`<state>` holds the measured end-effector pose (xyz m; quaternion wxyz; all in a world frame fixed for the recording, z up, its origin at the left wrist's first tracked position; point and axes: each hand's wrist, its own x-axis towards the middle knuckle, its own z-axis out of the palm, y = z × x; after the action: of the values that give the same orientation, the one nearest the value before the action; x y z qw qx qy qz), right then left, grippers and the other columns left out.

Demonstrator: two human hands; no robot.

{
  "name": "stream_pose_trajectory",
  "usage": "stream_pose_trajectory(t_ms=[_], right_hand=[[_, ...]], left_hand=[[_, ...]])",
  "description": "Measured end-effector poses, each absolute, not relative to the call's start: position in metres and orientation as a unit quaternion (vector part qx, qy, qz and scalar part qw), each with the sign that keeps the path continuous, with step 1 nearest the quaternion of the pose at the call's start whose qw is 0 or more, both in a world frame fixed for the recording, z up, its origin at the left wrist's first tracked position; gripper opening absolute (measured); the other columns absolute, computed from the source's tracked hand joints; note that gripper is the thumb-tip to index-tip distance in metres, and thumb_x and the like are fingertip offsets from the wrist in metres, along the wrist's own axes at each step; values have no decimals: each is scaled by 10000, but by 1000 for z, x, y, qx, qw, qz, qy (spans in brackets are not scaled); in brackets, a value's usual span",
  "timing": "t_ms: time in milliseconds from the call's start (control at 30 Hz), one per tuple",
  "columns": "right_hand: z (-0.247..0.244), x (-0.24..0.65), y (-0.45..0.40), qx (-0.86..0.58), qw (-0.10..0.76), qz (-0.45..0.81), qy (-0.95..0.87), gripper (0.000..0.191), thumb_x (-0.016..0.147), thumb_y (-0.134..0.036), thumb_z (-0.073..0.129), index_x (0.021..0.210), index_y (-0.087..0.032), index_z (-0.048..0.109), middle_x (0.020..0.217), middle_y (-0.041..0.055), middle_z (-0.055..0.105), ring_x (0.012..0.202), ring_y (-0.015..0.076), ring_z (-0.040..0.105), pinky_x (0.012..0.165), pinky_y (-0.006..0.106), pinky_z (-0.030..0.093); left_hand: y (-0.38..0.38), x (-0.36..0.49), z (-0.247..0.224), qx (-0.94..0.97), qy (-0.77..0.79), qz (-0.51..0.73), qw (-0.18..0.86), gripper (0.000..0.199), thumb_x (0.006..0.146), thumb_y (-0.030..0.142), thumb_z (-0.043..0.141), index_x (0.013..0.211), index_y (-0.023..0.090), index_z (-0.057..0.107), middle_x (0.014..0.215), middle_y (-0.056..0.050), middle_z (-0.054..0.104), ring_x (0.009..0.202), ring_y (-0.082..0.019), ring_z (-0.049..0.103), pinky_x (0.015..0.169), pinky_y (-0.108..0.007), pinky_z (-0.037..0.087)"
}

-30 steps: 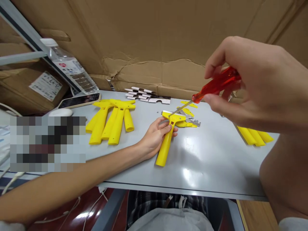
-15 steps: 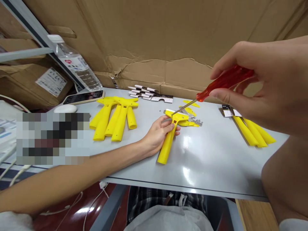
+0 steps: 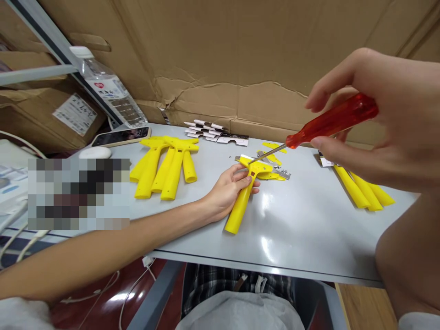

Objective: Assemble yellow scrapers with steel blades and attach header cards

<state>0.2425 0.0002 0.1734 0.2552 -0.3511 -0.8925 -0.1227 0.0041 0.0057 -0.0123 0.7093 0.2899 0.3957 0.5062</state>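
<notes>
The left hand curls in a grip; the right hand (raised higher) clasps with bent fingers.

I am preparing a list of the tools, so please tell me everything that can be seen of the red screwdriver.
The red screwdriver has a glossy, seemingly translucent plastic handle, narrowing before a rounded collar, and a thin, straight, metal-looking shaft. It slants above the table, tip lower and toward the left. The right hand grips the handle, hiding part of its rear end. The tip appears to touch the head of the yellow scraper; the tip's own shape is too small to tell.
</notes>
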Motion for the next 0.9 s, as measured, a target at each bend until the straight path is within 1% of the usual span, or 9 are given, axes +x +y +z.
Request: stream_pose_trajectory(t_ms=[67,133,233,300,467,533,667,800,900], right_hand=[[173,242,-1,-345,258,-116,-895,377,845,-392,816,1173,-439,636,994,-69,775,841,243,782,550,420,498],[173,238,-1,-351,266,-134,-888,316,861,-459,835,1114,-414,650,955,-59,757,824,247,777,569,424,513],[174,233,2,-366,272,-192,-869,214,961,-554,736,998,-362,650,780,-54,673,654,207,689,729,483,549],[175,234,5,-373,271,-216,-861,204,1016,-510,664,921,-332,632,709,-59,628,573,180,621,792,511,539],[175,245,4,-373,251,-150,-881,284,855,-472,815,1044,-372,628,858,-54,739,731,245,760,543,420,462],[174,246,-1,-377,263,-138,-878,339,836,-437,816,1112,-400,624,951,-53,760,794,253,778,526,416,463],[172,237,-7,-377,279,-149,-870,248,899,-410,777,1105,-402,638,999,-46,744,830,241,761,597,421,522],[174,229,-1,-374,285,-161,-868,139,951,-479,747,997,-378,664,849,-46,716,731,219,729,709,447,560],[174,231,4,-362,286,-180,-869,202,963,-526,716,935,-339,644,753,-45,688,652,218,693,787,495,549]], left_hand=[[6,4,-12,291,402,504,707,264,948,-39,654,1141,134,607,1003,-77,756,782,-158,771,744,-297,661],[6,4,-12,292,405,502,706,263,946,-34,657,1141,136,609,1007,-77,756,785,-157,770,748,-298,661],[6,3,-13,298,397,501,709,289,919,-20,701,1144,143,620,1035,-79,759,799,-158,771,757,-300,663],[6,3,-14,302,392,503,709,305,904,-12,722,1147,146,627,1047,-80,759,809,-159,770,754,-296,662],[7,3,-16,296,394,502,711,313,898,-6,734,1145,149,622,1040,-84,763,806,-156,765,763,-297,660],[7,2,-16,297,391,501,713,313,896,-8,734,1144,147,623,1041,-85,763,804,-155,763,755,-291,655],[7,2,-16,300,381,503,715,313,889,-8,743,1137,145,631,1056,-87,760,810,-160,762,768,-303,656],[7,2,-16,293,387,503,715,288,916,-18,702,1142,143,625,1043,-90,759,808,-166,762,764,-310,651],[7,2,-16,291,388,503,715,270,932,-11,691,1145,142,626,1051,-98,760,809,-167,761,779,-317,649]])
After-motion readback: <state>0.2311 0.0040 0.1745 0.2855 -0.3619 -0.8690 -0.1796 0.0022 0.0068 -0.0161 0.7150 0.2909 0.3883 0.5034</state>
